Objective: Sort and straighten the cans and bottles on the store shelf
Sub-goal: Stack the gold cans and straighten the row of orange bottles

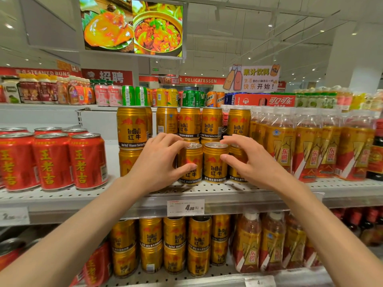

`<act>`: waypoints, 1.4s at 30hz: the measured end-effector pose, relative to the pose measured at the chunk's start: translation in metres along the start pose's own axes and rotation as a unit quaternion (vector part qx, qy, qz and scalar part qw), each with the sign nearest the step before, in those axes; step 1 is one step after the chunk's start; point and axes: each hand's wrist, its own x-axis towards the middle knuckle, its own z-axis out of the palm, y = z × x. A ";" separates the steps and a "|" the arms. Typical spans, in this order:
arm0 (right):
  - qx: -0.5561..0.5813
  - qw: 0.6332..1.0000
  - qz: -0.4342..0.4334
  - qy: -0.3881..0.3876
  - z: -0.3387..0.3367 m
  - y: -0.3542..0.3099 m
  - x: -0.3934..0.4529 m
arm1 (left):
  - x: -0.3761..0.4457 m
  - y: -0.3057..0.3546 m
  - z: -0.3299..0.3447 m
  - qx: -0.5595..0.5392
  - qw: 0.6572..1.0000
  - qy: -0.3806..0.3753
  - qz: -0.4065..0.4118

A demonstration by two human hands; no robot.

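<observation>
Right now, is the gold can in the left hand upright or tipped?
Upright: the gold can stands on the shelf, top up.

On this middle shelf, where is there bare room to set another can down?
Bare shelf shows between the red cans and the stacked gold cans. A thin strip runs along the front edge. From the gold cans rightward to the bottles it is crowded, and both hands are there.
</observation>
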 end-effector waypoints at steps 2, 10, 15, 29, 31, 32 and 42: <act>0.017 0.999 0.029 0.021 -0.004 -0.004 -0.009 | -0.009 0.001 0.002 -0.032 0.999 0.029 0.001; 0.111 0.986 0.107 0.064 0.005 -0.030 -0.073 | -0.063 0.008 0.002 -0.154 0.982 0.108 0.007; 0.178 0.964 0.184 0.080 0.025 -0.038 -0.123 | -0.108 0.019 0.013 -0.282 0.954 0.090 -0.042; 0.182 0.907 0.379 -0.038 0.074 0.016 -0.239 | -0.189 0.070 0.102 -0.375 0.897 -0.103 -0.209; 0.185 0.906 0.377 -0.048 0.067 0.032 -0.245 | -0.183 0.089 0.111 -0.373 0.894 -0.115 -0.219; 0.187 0.906 0.376 -0.052 0.062 0.043 -0.248 | -0.177 0.100 0.116 -0.373 0.893 -0.117 -0.223; 0.234 0.908 0.336 -0.091 -0.007 0.171 -0.257 | -0.113 0.227 0.157 -0.385 0.874 -0.078 -0.285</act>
